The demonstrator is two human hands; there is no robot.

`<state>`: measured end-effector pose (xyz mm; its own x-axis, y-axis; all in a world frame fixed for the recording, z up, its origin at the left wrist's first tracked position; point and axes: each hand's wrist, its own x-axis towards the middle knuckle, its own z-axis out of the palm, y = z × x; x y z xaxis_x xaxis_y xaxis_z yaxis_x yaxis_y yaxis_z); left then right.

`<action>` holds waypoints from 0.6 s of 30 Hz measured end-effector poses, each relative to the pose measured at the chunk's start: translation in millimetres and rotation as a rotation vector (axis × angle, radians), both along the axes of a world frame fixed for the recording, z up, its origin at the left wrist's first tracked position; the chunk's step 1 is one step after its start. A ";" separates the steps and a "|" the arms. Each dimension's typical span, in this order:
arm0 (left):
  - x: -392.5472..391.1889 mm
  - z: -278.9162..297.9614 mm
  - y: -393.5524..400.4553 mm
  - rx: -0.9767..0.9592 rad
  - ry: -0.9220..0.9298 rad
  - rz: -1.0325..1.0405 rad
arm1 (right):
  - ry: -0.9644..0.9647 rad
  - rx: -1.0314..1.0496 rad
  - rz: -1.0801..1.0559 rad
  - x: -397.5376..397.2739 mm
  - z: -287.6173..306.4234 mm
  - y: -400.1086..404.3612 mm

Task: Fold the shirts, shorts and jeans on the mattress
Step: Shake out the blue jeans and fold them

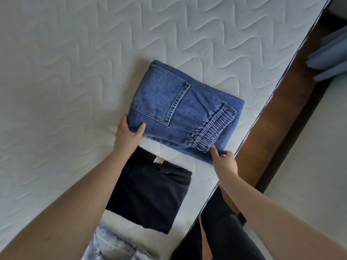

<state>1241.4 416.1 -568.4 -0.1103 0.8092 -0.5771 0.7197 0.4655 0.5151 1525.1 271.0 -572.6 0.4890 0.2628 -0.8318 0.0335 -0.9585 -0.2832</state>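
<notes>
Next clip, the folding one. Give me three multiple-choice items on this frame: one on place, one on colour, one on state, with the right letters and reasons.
1. Where does the folded black garment lie relative to the folded blue denim jeans?
A nearer the person
B on top
C farther away

2. What colour is the quilted mattress?
A red
B white
C green

3. What is the left hand doing?
A hanging idle
B gripping a jeans corner
C holding a hanger

Answers: A, it sits between jeans and camera; B, pale quilted cover; B, thumb lies over the denim. The right hand touches the opposite corner.
</notes>
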 end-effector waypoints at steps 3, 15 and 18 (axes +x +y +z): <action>-22.5 -2.0 -30.5 -0.003 0.025 -0.047 | 0.059 -0.067 0.027 -17.2 3.2 -21.9; -110.5 -2.7 -105.5 -0.274 0.055 -0.149 | 0.422 -0.022 -0.121 -125.4 15.2 -96.5; -111.4 6.5 -116.0 -0.231 0.015 -0.130 | 0.408 0.060 -0.135 -137.4 14.6 -107.7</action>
